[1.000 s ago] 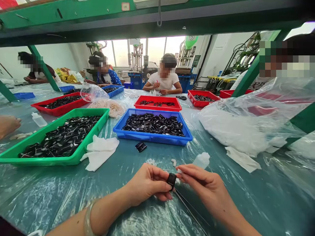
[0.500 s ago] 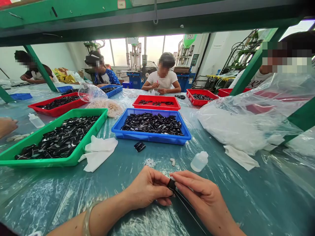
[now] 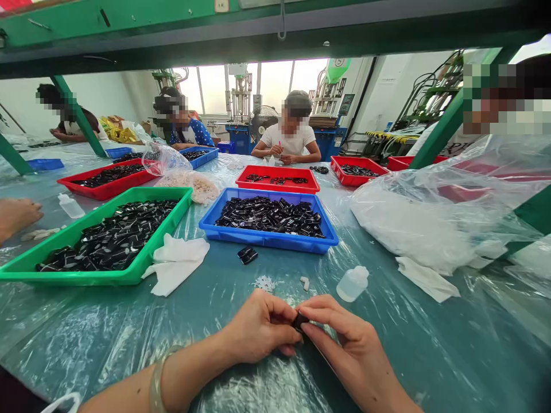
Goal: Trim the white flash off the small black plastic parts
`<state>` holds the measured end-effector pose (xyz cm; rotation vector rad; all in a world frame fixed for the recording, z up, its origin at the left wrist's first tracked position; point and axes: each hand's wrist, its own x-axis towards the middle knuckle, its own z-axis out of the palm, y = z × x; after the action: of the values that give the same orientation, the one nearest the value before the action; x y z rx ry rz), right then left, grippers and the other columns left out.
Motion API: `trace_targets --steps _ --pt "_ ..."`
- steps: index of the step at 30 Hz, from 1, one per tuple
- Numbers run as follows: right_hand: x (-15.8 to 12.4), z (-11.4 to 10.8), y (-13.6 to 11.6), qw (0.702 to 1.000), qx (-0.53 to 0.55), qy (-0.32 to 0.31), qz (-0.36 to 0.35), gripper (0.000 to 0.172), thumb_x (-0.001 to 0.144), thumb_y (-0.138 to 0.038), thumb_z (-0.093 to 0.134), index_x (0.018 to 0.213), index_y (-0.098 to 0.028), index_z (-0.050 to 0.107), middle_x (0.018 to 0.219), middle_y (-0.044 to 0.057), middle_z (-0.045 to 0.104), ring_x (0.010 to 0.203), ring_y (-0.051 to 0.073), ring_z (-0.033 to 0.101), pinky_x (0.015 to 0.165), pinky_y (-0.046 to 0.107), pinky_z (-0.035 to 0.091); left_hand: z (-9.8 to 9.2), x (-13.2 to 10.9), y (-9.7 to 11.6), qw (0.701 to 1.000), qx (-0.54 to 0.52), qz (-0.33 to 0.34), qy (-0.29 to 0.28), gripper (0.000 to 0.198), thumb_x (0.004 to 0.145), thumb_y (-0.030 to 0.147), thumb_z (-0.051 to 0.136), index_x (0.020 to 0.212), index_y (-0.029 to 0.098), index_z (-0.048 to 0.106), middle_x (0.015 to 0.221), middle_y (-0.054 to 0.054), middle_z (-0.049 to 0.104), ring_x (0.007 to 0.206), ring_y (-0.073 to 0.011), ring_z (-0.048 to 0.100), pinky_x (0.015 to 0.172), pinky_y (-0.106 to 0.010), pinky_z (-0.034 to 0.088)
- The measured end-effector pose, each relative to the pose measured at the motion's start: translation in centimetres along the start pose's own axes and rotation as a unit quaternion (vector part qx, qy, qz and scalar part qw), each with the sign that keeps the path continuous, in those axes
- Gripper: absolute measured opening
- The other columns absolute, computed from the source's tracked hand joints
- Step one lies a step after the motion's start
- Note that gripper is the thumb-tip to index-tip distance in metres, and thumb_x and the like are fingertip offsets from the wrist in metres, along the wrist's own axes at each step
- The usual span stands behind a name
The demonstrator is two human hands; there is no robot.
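A small glossy black part (image 3: 300, 321) is pinched between both hands, low in the middle of the head view. My left hand (image 3: 260, 330) holds it from the left with thumb and fingers closed, a pale bangle (image 3: 157, 381) round that wrist. From the other side my right hand (image 3: 350, 338) closes thumb and fingertips on the same part. A thin tool-like edge shows faintly under the right thumb; its kind is unclear. Just beyond the hands lie tiny white pieces (image 3: 264, 283), a small white bent piece (image 3: 305, 283) and a translucent squeeze bottle (image 3: 352, 284).
A blue tray (image 3: 271, 238) and a green tray (image 3: 77, 278), both full of black parts, stand ahead. Loose black parts (image 3: 247, 254) and a white cloth (image 3: 178, 261) lie before them. A large plastic bag (image 3: 408, 223) sits right. Co-workers sit around; one's hand (image 3: 19, 215) shows left.
The view has shifted slightly, so the surroundings sit a little further right. The black part has turned in my fingers, and the white bit under my right fingertips no longer shows. The thin rods below are less visible.
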<state>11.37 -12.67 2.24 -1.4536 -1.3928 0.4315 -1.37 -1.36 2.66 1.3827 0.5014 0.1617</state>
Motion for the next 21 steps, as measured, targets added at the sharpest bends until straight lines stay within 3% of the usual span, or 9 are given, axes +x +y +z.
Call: trace_targets --steps 3,5,7,9,12,17,21 --pt "-0.4 0.3 0.5 1.0 -0.028 0.003 -0.005 0.028 0.087 -0.024 0.054 0.113 -0.029 0.063 0.106 0.005 0.065 0.093 0.02 0.063 0.078 0.03 0.054 -0.7 0.1 0.9 1.0 -0.006 0.006 0.012 0.012 0.061 0.023 0.069 0.065 0.012 0.069 0.054 0.0 0.061 0.048 -0.0098 0.056 0.05 -0.02 0.045" --pt "-0.8 0.6 0.7 0.999 -0.053 0.007 -0.004 0.044 0.089 -0.026 0.05 0.133 -0.028 0.044 0.121 0.007 0.059 0.105 0.022 0.059 0.082 0.034 0.054 -1.8 0.2 1.8 0.998 -0.022 0.033 0.058 0.017 0.061 0.026 0.071 0.072 0.012 0.071 0.059 -0.002 0.064 0.051 -0.0105 0.058 0.052 -0.021 0.048" --pt "-0.9 1.0 0.7 0.995 -0.095 -0.024 -0.026 0.051 0.091 -0.024 0.047 0.14 -0.026 0.032 0.129 0.009 0.053 0.114 0.023 0.053 0.087 0.038 0.051 -3.0 0.3 2.6 0.989 -0.041 0.068 0.125 0.021 0.061 0.028 0.073 0.074 0.012 0.07 0.062 -0.004 0.066 0.055 -0.0114 0.061 0.054 -0.02 0.049" --pt "-0.8 1.4 0.5 0.982 -0.149 -0.088 -0.08 0.044 0.091 -0.018 0.045 0.134 -0.024 0.042 0.129 0.01 0.053 0.118 0.024 0.048 0.093 0.042 0.047 -4.0 0.3 3.0 0.979 -0.055 0.086 0.176 0.022 0.061 0.029 0.074 0.075 0.012 0.07 0.068 -0.006 0.068 0.056 -0.0113 0.061 0.053 -0.02 0.049" --pt "-0.2 2.0 0.0 0.956 -0.213 -0.152 -0.134 0.034 0.089 -0.012 0.044 0.12 -0.021 0.055 0.117 0.01 0.059 0.112 0.026 0.049 0.092 0.044 0.046 -4.8 0.5 2.8 0.974 -0.063 0.088 0.199 0.022 0.061 0.028 0.074 0.074 0.012 0.068 0.072 -0.007 0.069 0.056 -0.0107 0.061 0.052 -0.019 0.049" --pt "1.3 3.1 0.1 0.953 -0.262 -0.121 -0.094 0.021 0.088 -0.008 0.041 0.085 -0.02 0.059 0.081 0.005 0.061 0.076 0.022 0.056 0.067 0.037 0.05 -4.4 0.8 2.3 0.977 -0.061 0.087 0.184 0.02 0.06 0.024 0.073 0.073 0.011 0.069 0.064 -0.004 0.066 0.053 -0.0105 0.06 0.051 -0.02 0.048" --pt "2.4 4.6 0.7 0.948 -0.287 -0.114 -0.074 0.017 0.084 -0.007 0.05 0.076 -0.02 0.057 0.079 0.004 0.061 0.076 0.024 0.055 0.064 0.038 0.045 -3.9 0.9 2.0 0.981 -0.06 0.079 0.164 0.019 0.059 0.021 0.072 0.074 0.01 0.068 0.06 -0.002 0.064 0.051 -0.0098 0.058 0.051 -0.02 0.048"
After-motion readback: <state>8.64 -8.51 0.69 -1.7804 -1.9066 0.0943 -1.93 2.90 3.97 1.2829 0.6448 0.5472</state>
